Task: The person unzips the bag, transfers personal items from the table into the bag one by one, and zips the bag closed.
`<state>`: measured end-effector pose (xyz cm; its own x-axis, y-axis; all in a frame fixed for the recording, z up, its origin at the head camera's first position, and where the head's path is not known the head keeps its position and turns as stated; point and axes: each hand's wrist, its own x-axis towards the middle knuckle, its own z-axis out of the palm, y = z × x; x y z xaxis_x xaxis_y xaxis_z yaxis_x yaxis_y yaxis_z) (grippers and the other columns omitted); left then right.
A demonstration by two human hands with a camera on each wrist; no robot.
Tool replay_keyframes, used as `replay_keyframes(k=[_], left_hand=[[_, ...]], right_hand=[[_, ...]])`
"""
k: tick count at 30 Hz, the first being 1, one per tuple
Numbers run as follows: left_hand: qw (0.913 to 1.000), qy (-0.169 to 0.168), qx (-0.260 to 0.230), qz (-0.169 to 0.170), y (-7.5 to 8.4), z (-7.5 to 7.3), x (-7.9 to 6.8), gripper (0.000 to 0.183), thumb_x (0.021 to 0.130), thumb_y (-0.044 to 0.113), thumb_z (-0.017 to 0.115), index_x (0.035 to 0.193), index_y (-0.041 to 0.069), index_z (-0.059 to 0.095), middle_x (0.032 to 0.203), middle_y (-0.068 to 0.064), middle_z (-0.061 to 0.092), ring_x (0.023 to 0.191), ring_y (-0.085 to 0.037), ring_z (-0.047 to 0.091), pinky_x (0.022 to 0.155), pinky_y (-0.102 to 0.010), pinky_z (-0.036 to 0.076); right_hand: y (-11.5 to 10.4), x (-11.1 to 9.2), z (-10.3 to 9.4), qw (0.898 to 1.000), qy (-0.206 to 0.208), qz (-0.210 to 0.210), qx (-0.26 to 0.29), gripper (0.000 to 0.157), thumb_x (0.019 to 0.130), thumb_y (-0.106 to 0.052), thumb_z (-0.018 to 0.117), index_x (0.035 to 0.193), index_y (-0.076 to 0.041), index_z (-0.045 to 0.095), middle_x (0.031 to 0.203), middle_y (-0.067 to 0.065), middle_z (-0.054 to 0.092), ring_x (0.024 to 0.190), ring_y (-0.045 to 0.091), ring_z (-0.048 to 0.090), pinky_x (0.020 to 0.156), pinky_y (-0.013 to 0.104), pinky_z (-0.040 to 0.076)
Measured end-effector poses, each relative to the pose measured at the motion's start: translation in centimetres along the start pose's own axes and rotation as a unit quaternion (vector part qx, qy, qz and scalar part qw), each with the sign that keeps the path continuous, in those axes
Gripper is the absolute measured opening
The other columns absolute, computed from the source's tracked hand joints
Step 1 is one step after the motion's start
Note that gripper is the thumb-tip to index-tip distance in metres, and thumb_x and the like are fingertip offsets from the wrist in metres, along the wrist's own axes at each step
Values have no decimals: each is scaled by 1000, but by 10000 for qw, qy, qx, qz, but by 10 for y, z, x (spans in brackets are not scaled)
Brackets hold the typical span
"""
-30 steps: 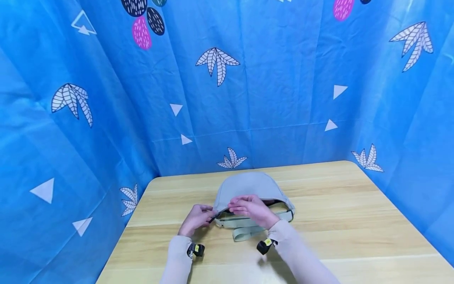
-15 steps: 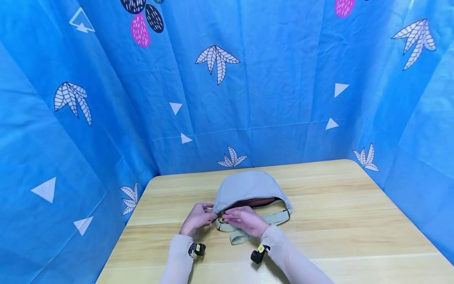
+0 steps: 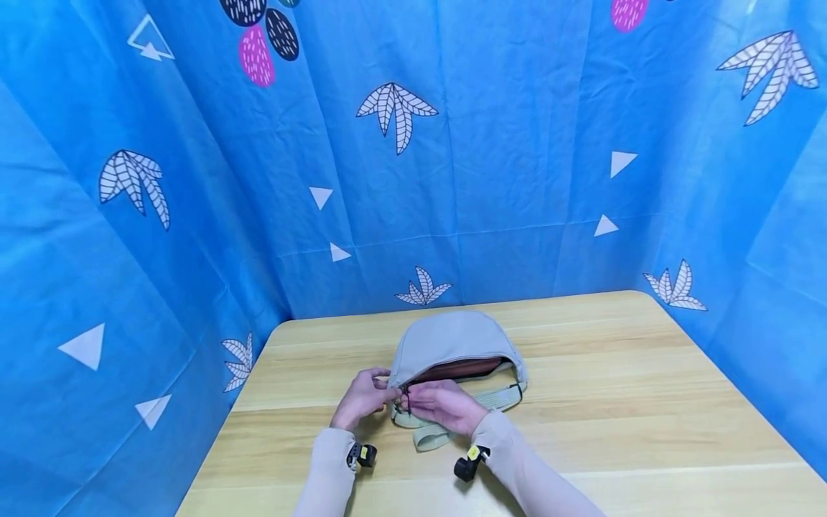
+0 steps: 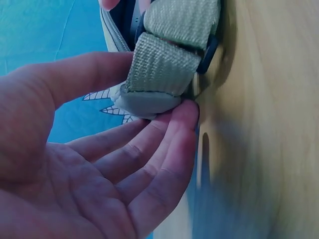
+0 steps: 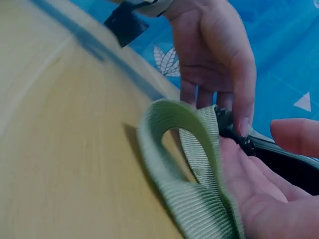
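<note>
A light grey waist bag [image 3: 452, 336] lies on the table, its zipped mouth gaping to a dark reddish lining [image 3: 461, 369]. At the bag's left end, my left hand [image 3: 360, 399] grips the corner where the pale green webbing strap [image 4: 162, 64] joins, thumb on one side and fingers on the other. My right hand [image 3: 449, 407] reaches to the zipper's left end. Its fingers [image 5: 249, 174] are extended against the dark zipper end, with the thumb held apart. The strap forms a loop [image 5: 199, 204] beside that hand. The zipper pull is not clearly visible.
The light wooden table [image 3: 614, 402] extends around the bag on all sides. A blue patterned curtain [image 3: 504, 179] stands behind it and along both sides. A small black wrist camera [image 3: 466, 468] sits on the right wrist, another camera [image 3: 367, 455] on the left.
My right hand has moved left and down from the bag's front edge to the zipper's left end. More of the mouth and lining shows. The left hand stays at the corner.
</note>
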<state>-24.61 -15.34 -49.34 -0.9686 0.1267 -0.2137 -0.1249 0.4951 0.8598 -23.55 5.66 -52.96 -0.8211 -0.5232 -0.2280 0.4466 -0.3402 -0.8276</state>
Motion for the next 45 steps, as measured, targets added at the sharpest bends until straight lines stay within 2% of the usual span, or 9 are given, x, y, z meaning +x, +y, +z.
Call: replay_keyframes(k=[6,13,23,34,45], left_hand=[[9979,345,513,197,1,-1,0,45,86,12,78,125,-6,64,105,-17,75,71,-19,68,65,-37,58],[9977,417,476,258,-1,-3,0,27,87,13,78,107,-3,71,93,-12,75,75,-17,68,68,-38,60],[9966,510,568,324,-2,-6,0,25,85,14,82,101,-2,73,88,-10,74,71,-21,70,63,-36,58],[9964,548,582,265,-2,-7,0,25,84,15,83,100,-1,72,88,-11,74,67,-21,68,62,-36,59],[9941,611,831,332,-3,-7,0,23,84,17,84,96,1,74,83,-8,74,64,-19,69,54,-28,52]], right_hand=[[2,0,1,9999,99,0,-137,35,98,1,61,131,13,57,113,17,77,96,16,76,91,30,61],[3,-3,2,9996,108,51,237,39,103,1,53,137,20,48,103,12,77,95,15,75,90,25,60],[2,-5,1,9968,633,-122,480,41,99,7,55,138,19,47,114,23,75,103,22,75,97,31,58],[2,-6,-1,9938,836,-244,698,43,98,4,59,136,21,48,100,16,78,95,20,77,92,29,60],[1,-10,1,9931,915,-249,684,41,97,5,61,133,21,51,101,18,78,93,20,78,90,28,61]])
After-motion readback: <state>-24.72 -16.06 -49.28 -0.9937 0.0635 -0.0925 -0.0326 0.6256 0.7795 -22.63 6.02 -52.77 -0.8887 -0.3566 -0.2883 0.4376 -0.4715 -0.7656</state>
